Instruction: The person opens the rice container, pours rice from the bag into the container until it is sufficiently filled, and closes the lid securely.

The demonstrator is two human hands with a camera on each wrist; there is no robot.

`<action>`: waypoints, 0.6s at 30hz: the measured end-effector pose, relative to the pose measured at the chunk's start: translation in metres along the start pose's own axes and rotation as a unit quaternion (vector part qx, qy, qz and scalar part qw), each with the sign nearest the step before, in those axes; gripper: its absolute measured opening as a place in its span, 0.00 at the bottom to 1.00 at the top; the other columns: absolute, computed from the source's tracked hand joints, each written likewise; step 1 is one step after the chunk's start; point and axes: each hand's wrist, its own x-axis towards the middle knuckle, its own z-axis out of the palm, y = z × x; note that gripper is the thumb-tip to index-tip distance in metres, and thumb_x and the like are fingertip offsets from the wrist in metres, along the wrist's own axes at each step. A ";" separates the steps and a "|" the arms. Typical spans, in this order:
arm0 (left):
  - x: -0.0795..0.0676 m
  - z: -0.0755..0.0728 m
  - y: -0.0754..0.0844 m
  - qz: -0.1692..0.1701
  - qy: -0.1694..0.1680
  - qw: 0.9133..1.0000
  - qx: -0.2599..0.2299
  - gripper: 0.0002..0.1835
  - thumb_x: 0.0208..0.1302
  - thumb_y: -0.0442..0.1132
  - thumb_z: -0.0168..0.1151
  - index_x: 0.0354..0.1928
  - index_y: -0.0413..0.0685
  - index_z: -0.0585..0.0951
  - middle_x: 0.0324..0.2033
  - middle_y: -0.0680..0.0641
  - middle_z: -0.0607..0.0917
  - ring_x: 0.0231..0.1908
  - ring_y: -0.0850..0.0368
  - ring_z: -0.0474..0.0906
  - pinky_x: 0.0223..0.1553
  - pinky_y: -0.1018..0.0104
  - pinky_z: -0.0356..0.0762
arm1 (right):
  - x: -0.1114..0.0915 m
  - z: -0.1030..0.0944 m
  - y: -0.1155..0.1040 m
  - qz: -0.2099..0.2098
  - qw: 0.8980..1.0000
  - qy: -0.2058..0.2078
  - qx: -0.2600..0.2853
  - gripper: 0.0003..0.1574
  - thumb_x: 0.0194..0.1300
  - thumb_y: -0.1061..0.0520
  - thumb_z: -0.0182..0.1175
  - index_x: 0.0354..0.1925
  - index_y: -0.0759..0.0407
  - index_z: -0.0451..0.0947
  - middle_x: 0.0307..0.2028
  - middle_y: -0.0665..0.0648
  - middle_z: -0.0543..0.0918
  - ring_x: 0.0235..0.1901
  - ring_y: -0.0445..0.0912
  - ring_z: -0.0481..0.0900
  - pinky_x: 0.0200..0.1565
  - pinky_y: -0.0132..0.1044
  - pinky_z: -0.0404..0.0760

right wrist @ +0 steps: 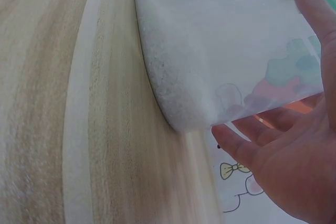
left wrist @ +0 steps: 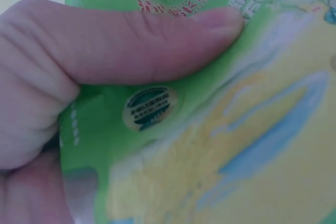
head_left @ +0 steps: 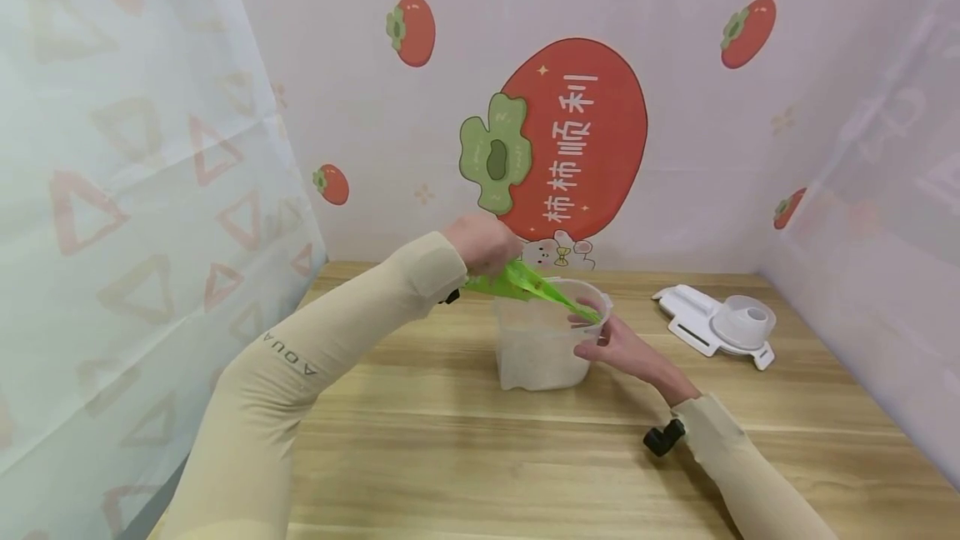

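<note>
A green plastic rice bag (head_left: 528,280) slopes down to the right, its narrow end inside the mouth of a translucent plastic container (head_left: 536,352). My left hand (head_left: 483,244) grips the bag's upper end above the container's left side. Close up in the left wrist view, the thumb (left wrist: 157,45) presses on the printed bag. My right hand (head_left: 630,348) holds the container's right side, thumb in front and fingers behind. Small white grains that look like rice (right wrist: 170,72) lie along the container's bottom, seen through its wall in the right wrist view.
A white plastic lid-like part (head_left: 693,319) with a round cup (head_left: 742,322) lies on the wooden table (head_left: 420,448), right of the container. A cloth with persimmon prints (head_left: 675,140) hangs behind the table, and patterned cloths close off both sides.
</note>
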 end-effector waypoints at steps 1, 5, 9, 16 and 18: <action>0.001 0.001 0.000 0.004 -0.002 1.000 -0.002 0.09 0.62 0.30 0.59 0.39 0.55 0.75 0.35 0.52 0.76 0.30 0.58 0.67 0.24 0.71 0.67 | 0.000 0.000 0.000 0.002 1.000 0.000 -0.004 0.47 0.62 0.61 0.63 0.73 0.53 0.51 0.65 0.75 0.69 0.66 0.67 0.68 0.56 0.55 0.78; 0.009 0.002 0.001 0.036 -0.040 0.998 0.029 0.12 0.62 0.29 0.56 0.26 0.54 0.68 0.25 0.54 0.66 0.22 0.60 0.55 0.20 0.71 0.55 | -0.001 0.000 0.000 0.015 0.999 -0.001 -0.032 0.48 0.62 0.57 0.65 0.73 0.49 0.51 0.64 0.71 0.71 0.63 0.64 0.72 0.54 0.49 0.77; 0.015 0.002 0.002 0.052 -0.048 0.996 0.044 0.12 0.63 0.35 0.61 0.29 0.56 0.68 0.27 0.54 0.65 0.25 0.60 0.58 0.22 0.70 0.58 | -0.002 0.000 -0.001 0.018 0.999 -0.002 -0.039 0.47 0.63 0.56 0.65 0.73 0.55 0.52 0.64 0.72 0.72 0.61 0.65 0.74 0.54 0.46 0.78; 0.021 0.005 0.003 0.059 -0.038 0.997 -0.010 0.17 0.56 0.31 0.61 0.47 0.55 0.76 0.37 0.53 0.76 0.37 0.57 0.74 0.30 0.67 0.74 | -0.002 -0.002 -0.003 0.004 0.999 -0.003 -0.038 0.45 0.63 0.59 0.66 0.70 0.66 0.56 0.63 0.73 0.72 0.62 0.65 0.73 0.56 0.40 0.77; 0.023 0.006 0.003 0.068 -0.030 0.997 -0.024 0.21 0.57 0.32 0.63 0.53 0.54 0.75 0.42 0.52 0.78 0.41 0.55 0.76 0.35 0.66 0.76 | -0.002 -0.002 -0.002 -0.002 0.999 -0.005 -0.042 0.41 0.63 0.58 0.65 0.68 0.70 0.60 0.63 0.73 0.72 0.62 0.66 0.72 0.56 0.43 0.77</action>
